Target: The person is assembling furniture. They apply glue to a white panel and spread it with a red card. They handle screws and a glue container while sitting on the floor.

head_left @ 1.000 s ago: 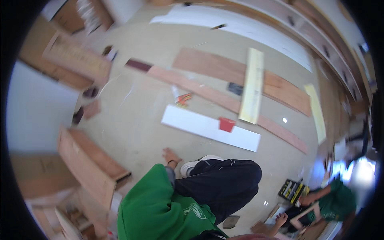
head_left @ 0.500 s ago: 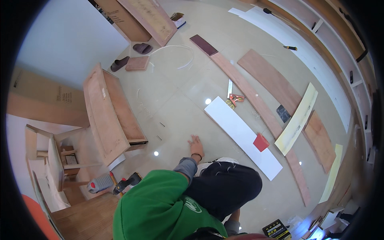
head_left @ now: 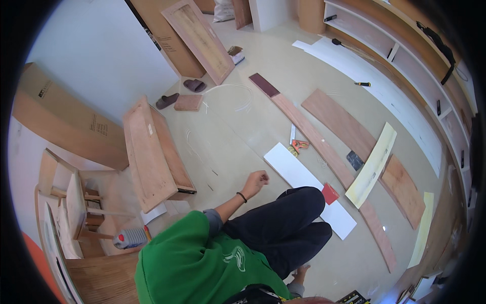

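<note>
I sit on the pale floor in a green shirt and dark trousers. My left hand, with a dark band on its wrist, is lifted above the floor, fingers curled and holding nothing. It hovers just left of a long white board lying flat. A small red square piece rests on that board beside my knee. My right hand is low by the floor behind my legs, too small to read its fingers. An orange-handled tool lies past the board's far end.
A long reddish plywood strip, a wider plywood sheet and a pale yellow strip lie to the right. A wooden cabinet frame stands left, with a cardboard box, slippers and wall shelving beyond.
The view has swung round and tilted. My left hand, flat on the floor a second ago, has lifted off it and curled into a loose fist.
</note>
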A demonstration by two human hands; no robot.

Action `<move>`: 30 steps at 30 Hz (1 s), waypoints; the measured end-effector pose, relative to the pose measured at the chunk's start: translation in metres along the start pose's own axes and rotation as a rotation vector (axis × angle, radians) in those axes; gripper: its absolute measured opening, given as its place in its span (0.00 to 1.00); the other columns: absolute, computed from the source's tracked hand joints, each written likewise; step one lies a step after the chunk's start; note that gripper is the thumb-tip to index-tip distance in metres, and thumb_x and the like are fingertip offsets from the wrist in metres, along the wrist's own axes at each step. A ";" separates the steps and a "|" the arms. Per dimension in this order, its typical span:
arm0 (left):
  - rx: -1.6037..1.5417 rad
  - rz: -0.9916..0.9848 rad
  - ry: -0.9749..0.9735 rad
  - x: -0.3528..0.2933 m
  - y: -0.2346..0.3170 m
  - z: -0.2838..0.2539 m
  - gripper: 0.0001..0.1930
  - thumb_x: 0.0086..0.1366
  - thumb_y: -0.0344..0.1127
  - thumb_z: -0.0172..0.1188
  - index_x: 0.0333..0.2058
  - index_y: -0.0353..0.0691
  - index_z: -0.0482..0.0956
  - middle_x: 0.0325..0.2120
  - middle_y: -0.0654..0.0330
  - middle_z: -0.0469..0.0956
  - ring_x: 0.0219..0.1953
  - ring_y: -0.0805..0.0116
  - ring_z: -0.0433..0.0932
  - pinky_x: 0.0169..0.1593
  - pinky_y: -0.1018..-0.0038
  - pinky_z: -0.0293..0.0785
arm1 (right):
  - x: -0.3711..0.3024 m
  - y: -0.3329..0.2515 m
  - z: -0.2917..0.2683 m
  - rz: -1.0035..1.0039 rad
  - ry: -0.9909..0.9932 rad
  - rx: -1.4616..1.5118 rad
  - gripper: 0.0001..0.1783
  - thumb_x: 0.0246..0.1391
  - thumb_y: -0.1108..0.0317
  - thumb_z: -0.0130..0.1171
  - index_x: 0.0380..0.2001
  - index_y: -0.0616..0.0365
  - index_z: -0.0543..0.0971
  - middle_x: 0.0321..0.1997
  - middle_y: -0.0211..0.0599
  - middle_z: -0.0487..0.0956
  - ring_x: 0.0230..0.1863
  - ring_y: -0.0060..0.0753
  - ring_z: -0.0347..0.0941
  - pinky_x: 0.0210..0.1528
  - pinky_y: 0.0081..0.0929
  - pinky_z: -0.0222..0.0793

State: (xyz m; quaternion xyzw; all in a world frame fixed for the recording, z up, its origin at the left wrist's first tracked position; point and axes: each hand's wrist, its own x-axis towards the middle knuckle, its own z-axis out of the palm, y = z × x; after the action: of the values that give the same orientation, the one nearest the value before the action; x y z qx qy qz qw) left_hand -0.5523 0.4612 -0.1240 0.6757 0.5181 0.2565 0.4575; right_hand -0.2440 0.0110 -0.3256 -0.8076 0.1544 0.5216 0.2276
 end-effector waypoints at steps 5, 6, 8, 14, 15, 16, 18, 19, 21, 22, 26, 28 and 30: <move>-0.295 0.079 0.018 -0.027 0.144 0.005 0.04 0.67 0.27 0.59 0.38 0.32 0.78 0.34 0.53 0.82 0.39 0.68 0.84 0.42 0.72 0.79 | 0.017 0.020 -0.021 0.007 0.089 0.025 0.59 0.44 0.55 0.66 0.74 0.40 0.41 0.66 0.54 0.65 0.53 0.63 0.70 0.39 0.61 0.73; -0.217 0.240 0.021 -0.028 0.174 0.014 0.07 0.69 0.28 0.57 0.42 0.33 0.77 0.38 0.54 0.83 0.43 0.64 0.83 0.46 0.70 0.78 | 0.033 0.028 -0.024 -0.074 0.193 0.035 0.57 0.43 0.57 0.65 0.73 0.45 0.46 0.66 0.55 0.66 0.57 0.60 0.70 0.43 0.61 0.73; 0.001 0.443 -0.016 -0.028 0.207 0.005 0.16 0.70 0.33 0.56 0.54 0.35 0.74 0.49 0.48 0.79 0.51 0.47 0.78 0.54 0.63 0.74 | 0.082 0.058 -0.037 -0.215 0.305 0.067 0.54 0.40 0.57 0.68 0.71 0.53 0.54 0.66 0.54 0.67 0.63 0.53 0.69 0.55 0.60 0.68; 0.220 0.473 -0.206 -0.074 0.226 0.007 0.42 0.62 0.53 0.63 0.67 0.36 0.56 0.64 0.39 0.60 0.63 0.41 0.64 0.66 0.58 0.62 | 0.044 0.017 -0.061 -0.183 0.252 -0.222 0.60 0.31 0.52 0.76 0.69 0.55 0.60 0.66 0.46 0.70 0.66 0.47 0.67 0.68 0.59 0.51; 0.314 0.494 -0.157 -0.079 0.227 0.014 0.45 0.61 0.55 0.63 0.67 0.36 0.54 0.65 0.39 0.58 0.63 0.41 0.64 0.66 0.57 0.62 | 0.040 0.016 -0.064 -0.208 0.207 -0.275 0.61 0.30 0.52 0.77 0.69 0.54 0.60 0.66 0.45 0.71 0.66 0.46 0.67 0.69 0.59 0.48; 0.408 0.510 -0.103 -0.084 0.229 0.017 0.47 0.60 0.56 0.64 0.68 0.36 0.52 0.65 0.39 0.57 0.63 0.41 0.64 0.66 0.57 0.63 | 0.037 0.013 -0.068 -0.239 0.152 -0.334 0.62 0.28 0.51 0.78 0.69 0.54 0.61 0.65 0.43 0.71 0.66 0.46 0.67 0.70 0.59 0.46; 0.426 0.438 -0.069 -0.091 0.232 0.014 0.48 0.57 0.53 0.66 0.68 0.36 0.52 0.64 0.43 0.58 0.62 0.42 0.64 0.65 0.57 0.63 | 0.036 0.012 -0.076 -0.367 0.008 -0.474 0.63 0.25 0.50 0.80 0.69 0.53 0.62 0.65 0.41 0.72 0.66 0.45 0.67 0.72 0.59 0.41; 0.431 0.420 -0.061 -0.089 0.236 0.014 0.48 0.56 0.53 0.66 0.68 0.36 0.52 0.63 0.43 0.59 0.62 0.43 0.64 0.65 0.58 0.63 | 0.045 0.019 -0.088 -0.501 -0.087 -0.554 0.64 0.24 0.50 0.81 0.69 0.53 0.62 0.65 0.40 0.72 0.66 0.44 0.67 0.73 0.60 0.38; 0.438 0.390 -0.042 -0.085 0.241 0.012 0.49 0.54 0.52 0.67 0.68 0.37 0.53 0.63 0.44 0.60 0.61 0.44 0.65 0.65 0.58 0.64 | 0.072 0.032 -0.120 -1.041 -0.360 -0.792 0.66 0.21 0.49 0.83 0.69 0.52 0.63 0.65 0.37 0.73 0.66 0.44 0.67 0.75 0.60 0.33; 0.436 0.403 0.001 -0.086 0.244 0.016 0.48 0.53 0.51 0.67 0.67 0.38 0.54 0.63 0.45 0.61 0.61 0.44 0.66 0.64 0.57 0.65 | 0.060 0.018 -0.100 -1.123 -0.323 -0.833 0.65 0.19 0.59 0.82 0.68 0.48 0.64 0.65 0.37 0.72 0.66 0.42 0.66 0.73 0.65 0.37; 0.390 0.353 0.116 -0.098 0.238 0.001 0.47 0.51 0.50 0.68 0.66 0.39 0.57 0.62 0.46 0.62 0.59 0.46 0.68 0.62 0.57 0.66 | 0.092 0.042 -0.073 -0.361 -0.423 -0.320 0.43 0.56 0.44 0.59 0.70 0.43 0.57 0.66 0.35 0.68 0.60 0.50 0.67 0.51 0.68 0.65; 0.419 0.353 0.164 -0.103 0.236 0.004 0.47 0.51 0.50 0.68 0.66 0.39 0.57 0.61 0.46 0.63 0.59 0.46 0.68 0.62 0.57 0.67 | 0.065 0.007 -0.057 -0.231 -0.245 -0.305 0.45 0.55 0.43 0.60 0.70 0.45 0.55 0.64 0.36 0.69 0.60 0.51 0.68 0.51 0.66 0.66; 0.437 0.361 0.199 -0.102 0.240 0.005 0.47 0.51 0.50 0.68 0.66 0.38 0.58 0.61 0.45 0.63 0.59 0.47 0.68 0.62 0.57 0.67 | 0.053 -0.010 -0.046 -0.193 -0.205 -0.308 0.47 0.53 0.43 0.61 0.70 0.47 0.53 0.63 0.38 0.70 0.59 0.52 0.68 0.52 0.64 0.66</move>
State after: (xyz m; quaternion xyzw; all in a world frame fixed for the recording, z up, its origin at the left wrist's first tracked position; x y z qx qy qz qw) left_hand -0.4699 0.3529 0.0990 0.8109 0.4748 0.2810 0.1949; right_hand -0.1818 -0.0055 -0.3555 -0.7865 -0.0292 0.5944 0.1651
